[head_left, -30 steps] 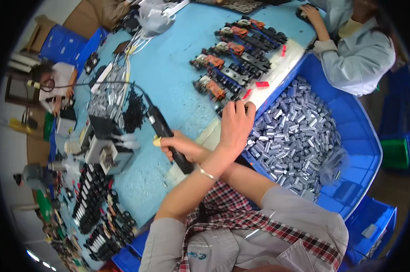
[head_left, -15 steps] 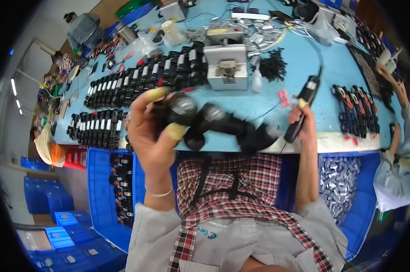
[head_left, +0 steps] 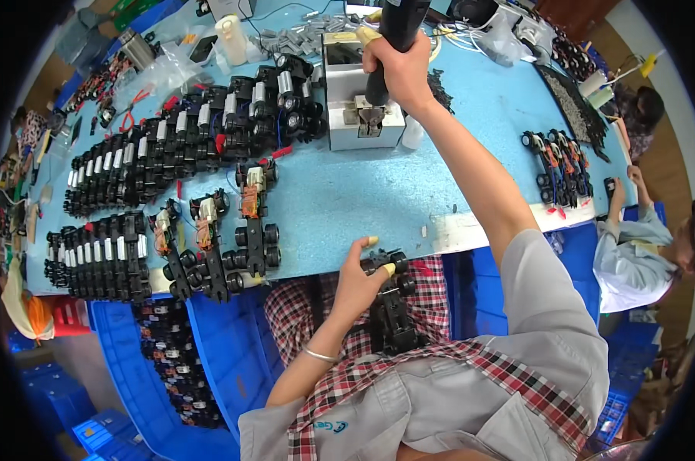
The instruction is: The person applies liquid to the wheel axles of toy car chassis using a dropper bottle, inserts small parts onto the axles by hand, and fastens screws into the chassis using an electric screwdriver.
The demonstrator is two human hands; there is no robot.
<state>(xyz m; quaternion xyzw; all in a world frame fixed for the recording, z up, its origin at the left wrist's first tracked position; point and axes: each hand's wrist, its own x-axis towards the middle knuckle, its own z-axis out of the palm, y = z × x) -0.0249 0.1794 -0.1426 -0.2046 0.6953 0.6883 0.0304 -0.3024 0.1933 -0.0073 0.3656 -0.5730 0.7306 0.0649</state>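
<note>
Overhead, our right hand (head_left: 399, 65) is clenched around a smooth black cylindrical screwdriver (head_left: 393, 34), held upright with its tip down in a boxy grey metal jig (head_left: 359, 104) on the blue tabletop (head_left: 378, 192). Our left hand (head_left: 359, 280) grasps a blocky black plastic toy chassis (head_left: 389, 307) with knobbly wheels at the tabletop's near edge, over our checked lap. Rows of similar chassis (head_left: 170, 146) lie to the left.

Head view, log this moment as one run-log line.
left hand: grips black toy chassis at table edge | right hand: holds black power screwdriver upright over grey jig | blue table
</note>
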